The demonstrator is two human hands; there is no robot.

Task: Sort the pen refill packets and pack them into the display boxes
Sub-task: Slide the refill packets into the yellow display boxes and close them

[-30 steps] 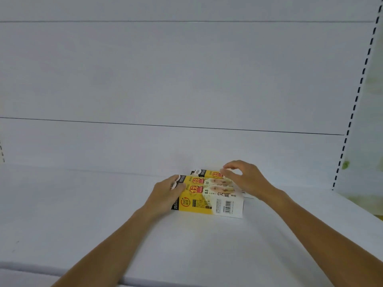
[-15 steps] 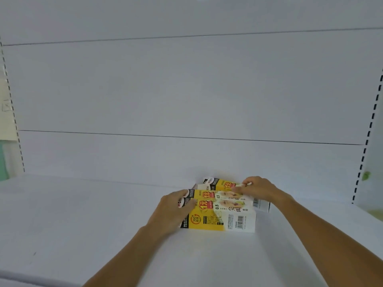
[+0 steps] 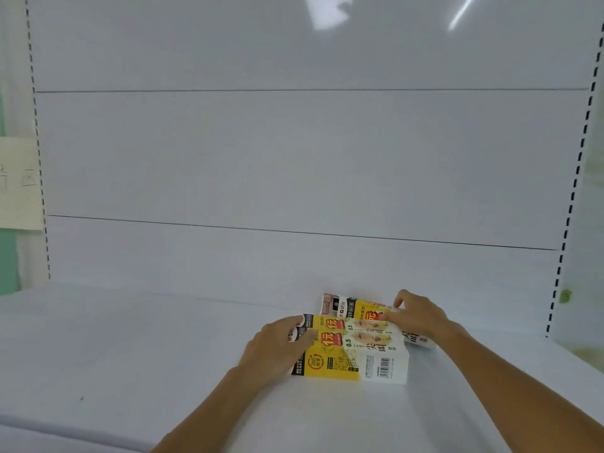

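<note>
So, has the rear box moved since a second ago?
Yes. Judged against the front box, which the left hand steadies, the rear box has slid right; its end now juts past, under the right hand.

Back wall: plain white panel (image 3: pixel 294 158) of a store-type shelving unit, split by two thin dark horizontal seams.
Uprights: slotted strip on the left (image 3: pixel 36 142) and another on the right (image 3: pixel 578 165), both showing as rows of little black dashes.
Shelf: flat white shelf (image 3: pixel 130 354), pretty clean apart from a tiny dark speck near the left front.
Light: bright glare patch (image 3: pixel 328 11) up top, looks like reflected ceiling lighting, can't really tell.
Left edge: pale paper sheet (image 3: pixel 19 183) with faint marks, greenish wall behind it.
Right edge: small green blob (image 3: pixel 565 295) beside the slots.
</note>
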